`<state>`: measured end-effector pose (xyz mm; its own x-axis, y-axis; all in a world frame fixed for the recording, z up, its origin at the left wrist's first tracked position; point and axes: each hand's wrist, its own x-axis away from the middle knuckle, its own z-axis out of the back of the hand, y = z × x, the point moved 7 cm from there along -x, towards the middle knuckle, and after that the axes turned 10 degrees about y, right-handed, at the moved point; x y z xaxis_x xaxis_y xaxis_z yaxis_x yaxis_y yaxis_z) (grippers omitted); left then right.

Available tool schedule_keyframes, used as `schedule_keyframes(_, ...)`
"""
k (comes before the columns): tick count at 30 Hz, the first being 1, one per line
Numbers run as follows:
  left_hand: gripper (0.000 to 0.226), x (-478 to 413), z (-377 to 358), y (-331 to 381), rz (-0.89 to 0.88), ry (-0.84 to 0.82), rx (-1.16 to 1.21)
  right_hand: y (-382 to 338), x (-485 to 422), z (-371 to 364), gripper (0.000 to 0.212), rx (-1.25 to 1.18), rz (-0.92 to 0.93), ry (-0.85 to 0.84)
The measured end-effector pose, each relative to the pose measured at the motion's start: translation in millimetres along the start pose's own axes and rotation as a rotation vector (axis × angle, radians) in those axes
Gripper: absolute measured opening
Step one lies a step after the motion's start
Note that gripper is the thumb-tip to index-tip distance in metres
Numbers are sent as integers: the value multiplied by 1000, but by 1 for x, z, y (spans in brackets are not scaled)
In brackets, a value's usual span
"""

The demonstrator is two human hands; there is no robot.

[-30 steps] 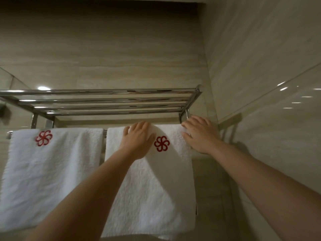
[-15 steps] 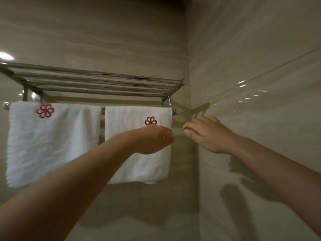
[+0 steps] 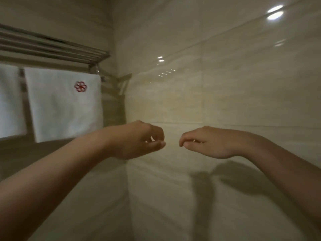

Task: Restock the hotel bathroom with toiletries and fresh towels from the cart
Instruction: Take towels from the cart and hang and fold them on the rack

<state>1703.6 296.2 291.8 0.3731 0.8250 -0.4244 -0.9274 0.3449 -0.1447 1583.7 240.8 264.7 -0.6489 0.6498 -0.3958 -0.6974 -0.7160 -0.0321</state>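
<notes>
A white towel with a red flower emblem (image 3: 64,103) hangs from the rail under the chrome wall rack (image 3: 52,49) at the upper left. The edge of a second white towel (image 3: 9,101) shows at the far left. My left hand (image 3: 139,140) and my right hand (image 3: 206,141) hover side by side in mid-air in front of the tiled corner, to the right of the towels and touching neither. Both hands hang with loosely curled fingers and hold nothing.
Glossy beige wall tiles (image 3: 225,84) fill the right side and meet the rack's wall at a corner (image 3: 119,84). The hands' shadows fall on the tiles below my right arm. The cart is out of view.
Both hands have let go of the right towel's top edge and drawn back from it. The view has swung right, so the towels now sit at the far left.
</notes>
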Motion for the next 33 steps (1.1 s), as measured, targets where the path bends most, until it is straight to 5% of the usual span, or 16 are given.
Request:
schedule_keyframes(9, 39, 0, -57, 153, -215, -41, 344, 74, 199, 30, 31, 22, -355, -72)
schedule_keyframes(19, 33, 3, -80, 406, -512, -174, 686, 132, 476, 78, 28, 19, -750, -132)
schedule_keyframes(24, 28, 27, -99, 540, -580, -396, 787, 149, 613, 101, 18, -82, -923, -86)
schedule_keyframes(29, 38, 51, -96, 659, -681, -448, 857, 144, 734, 121, 22, -185, -1084, -62)
schedule_keyframes(33, 25, 71, -89, 739, -755, -407, 934, 141, 815, 142, 24, -286, -1169, 53)
